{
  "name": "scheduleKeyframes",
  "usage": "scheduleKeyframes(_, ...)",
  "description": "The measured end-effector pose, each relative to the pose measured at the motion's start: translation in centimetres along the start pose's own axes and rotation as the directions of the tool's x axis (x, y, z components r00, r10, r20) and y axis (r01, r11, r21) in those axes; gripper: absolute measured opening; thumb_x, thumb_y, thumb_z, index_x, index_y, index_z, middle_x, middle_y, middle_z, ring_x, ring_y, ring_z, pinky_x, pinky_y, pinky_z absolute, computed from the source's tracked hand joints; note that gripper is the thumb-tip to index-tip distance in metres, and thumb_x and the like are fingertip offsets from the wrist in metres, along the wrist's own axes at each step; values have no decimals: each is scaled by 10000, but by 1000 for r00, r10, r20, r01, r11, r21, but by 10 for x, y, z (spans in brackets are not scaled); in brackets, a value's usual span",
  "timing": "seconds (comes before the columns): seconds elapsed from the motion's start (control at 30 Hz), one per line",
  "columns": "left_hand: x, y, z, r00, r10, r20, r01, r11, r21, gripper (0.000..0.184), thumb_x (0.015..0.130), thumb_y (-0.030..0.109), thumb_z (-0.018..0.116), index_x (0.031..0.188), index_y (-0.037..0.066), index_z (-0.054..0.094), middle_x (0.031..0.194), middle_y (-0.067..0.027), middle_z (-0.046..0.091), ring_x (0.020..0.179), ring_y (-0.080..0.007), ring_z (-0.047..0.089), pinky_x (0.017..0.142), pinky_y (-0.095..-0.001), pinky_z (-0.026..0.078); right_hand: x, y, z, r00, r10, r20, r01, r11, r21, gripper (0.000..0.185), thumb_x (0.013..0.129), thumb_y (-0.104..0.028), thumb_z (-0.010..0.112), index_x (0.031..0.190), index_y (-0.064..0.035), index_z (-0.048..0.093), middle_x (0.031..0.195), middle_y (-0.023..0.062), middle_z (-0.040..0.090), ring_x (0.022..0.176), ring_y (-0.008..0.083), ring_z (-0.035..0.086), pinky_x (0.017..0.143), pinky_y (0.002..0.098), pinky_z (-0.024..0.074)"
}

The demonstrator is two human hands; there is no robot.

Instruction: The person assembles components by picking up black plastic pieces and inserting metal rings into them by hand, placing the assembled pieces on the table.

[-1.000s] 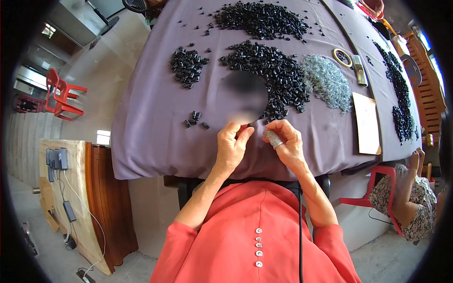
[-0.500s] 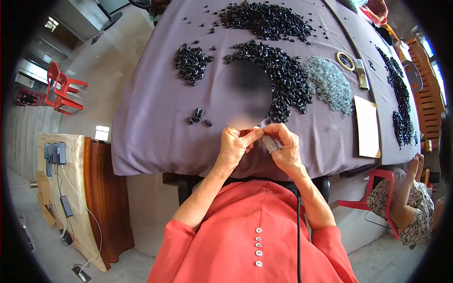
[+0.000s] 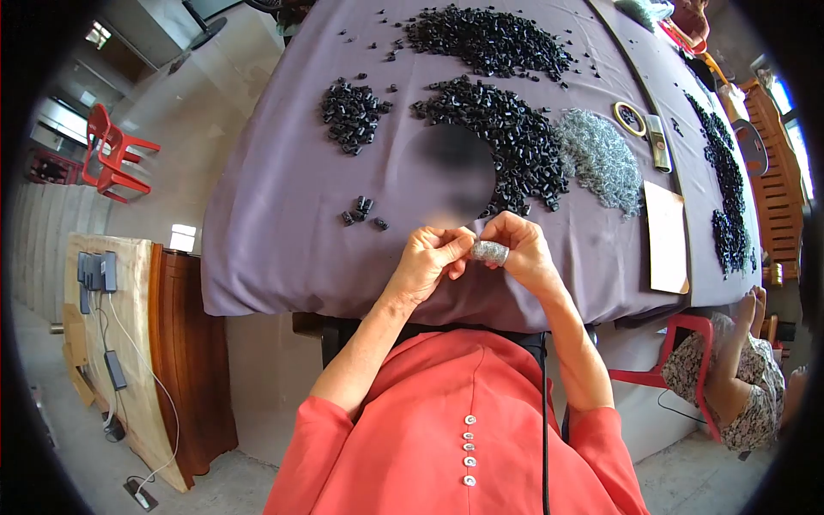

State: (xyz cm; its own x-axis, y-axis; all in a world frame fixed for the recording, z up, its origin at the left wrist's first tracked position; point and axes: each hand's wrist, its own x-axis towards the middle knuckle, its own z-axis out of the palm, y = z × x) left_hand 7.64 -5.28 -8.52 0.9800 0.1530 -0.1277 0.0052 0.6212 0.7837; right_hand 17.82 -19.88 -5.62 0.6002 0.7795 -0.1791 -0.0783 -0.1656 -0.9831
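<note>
My left hand [image 3: 429, 260] and my right hand [image 3: 522, 249] meet fingertip to fingertip over the near edge of the cloth-covered table. Both are closed in a pinch, and whatever lies between the fingertips is too small or hidden to name. A grey speckled band [image 3: 490, 251] shows at my right thumb; it looks wrapped around it. Just beyond the hands spreads a pile of small black plastic pieces [image 3: 519, 146]. Beside that pile, to the right, lies a heap of small clear or silvery pieces [image 3: 601, 159]. A round blurred patch hides part of the cloth.
Several loose black pieces [image 3: 364, 206] lie left of my hands, with more piles farther back. At right are a yellow ring [image 3: 629, 119], a flat pale card [image 3: 666, 236] and a long pile [image 3: 730, 189]. Another person [image 3: 730, 382] sits by a red chair [image 3: 682, 322].
The grey band has turned from slanted to nearly level as my right hand rotated. My fingertips stay together in nearly the same place. The piles look unchanged.
</note>
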Motion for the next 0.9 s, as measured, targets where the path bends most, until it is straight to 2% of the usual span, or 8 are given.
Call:
scheduleKeyframes(0.1,3,-2,0,995,50,-84,-63,985,-161,67,860,134,602,859,74,572,714,-26,582,562,-78,501,474,-210,388,9,-12,11,986,-134,-103,121,985,-125,92,795,-33,624,882,-2,611,747,38,621,659,124,587,615,280,476)
scheduleKeyframes(0.13,4,-2,0,994,60,-91,-75,981,-180,67,859,135,603,860,76,570,718,-28,584,567,-81,501,478,-211,386,13,-16,13,974,-187,-131,147,953,-267,104,784,-27,614,886,-11,619,760,60,624,666,158,595,623,290,477)
scheduleKeyframes(0.2,4,-3,0,992,77,-100,-97,971,-220,68,857,138,605,861,82,568,724,-34,588,576,-85,500,485,-213,383,28,-25,11,938,-301,-169,171,829,-533,142,761,-15,596,896,-30,636,786,103,630,679,225,610,638,309,479)
scheduleKeyframes(0.23,5,-2,0,991,74,-109,-96,971,-220,68,857,137,606,861,80,569,726,-36,590,574,-86,501,484,-212,385,36,-26,10,896,-420,-147,239,733,-637,187,720,-23,583,895,-53,643,819,147,617,753,307,605,671,345,485)
scheduleKeyframes(0.33,5,-1,1,991,71,-117,-94,973,-209,66,855,132,606,863,77,570,733,-41,597,571,-87,507,482,-211,389,60,-18,11,860,-491,-138,175,538,-825,161,722,-59,586,870,-55,648,828,134,611,789,311,600,697,375,483)
scheduleKeyframes(0.47,5,-3,-2,992,70,-106,-91,974,-207,57,859,121,600,877,75,573,743,-50,606,569,-88,518,483,-210,402,75,-17,15,916,-380,-125,62,444,-894,174,731,-113,606,890,-62,654,828,117,613,807,300,597,712,383,471)
scheduleKeyframes(0.73,5,-2,1,992,54,-116,-78,973,-218,61,876,76,565,931,51,566,769,-71,612,589,-92,528,509,-213,432,77,-18,17,893,-447,48,196,291,-936,49,709,-41,549,751,-26,570,791,137,575,760,295,608,645,393,494)
scheduleKeyframes(0.9,4,-4,-2,993,72,-91,-89,975,-205,71,866,93,586,932,70,575,784,-67,617,611,-91,530,522,-221,424,79,-13,15,902,-419,103,245,301,-922,121,730,-39,512,841,-4,478,805,167,545,745,323,582,655,413,474)
